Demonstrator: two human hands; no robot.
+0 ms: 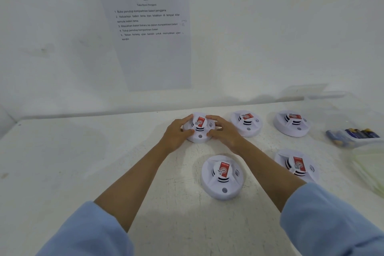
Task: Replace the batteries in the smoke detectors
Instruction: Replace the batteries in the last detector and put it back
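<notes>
Several round white smoke detectors with red labels lie on the white table (83,162). Both of my hands hold the far-left detector (199,131): my left hand (176,133) grips its left side with fingers curled over the rim, and my right hand (223,131) grips its right side. It rests face up on the table. Another detector (222,176) lies closer to me, between my forearms. Two more detectors (247,123) (292,123) sit in the back row to the right, and one detector (297,165) is partly hidden behind my right forearm.
A clear container (361,141) at the right edge holds several dark batteries (362,133). Clear plastic bags (369,168) lie in front of it. A printed instruction sheet (148,33) hangs on the white wall behind the table.
</notes>
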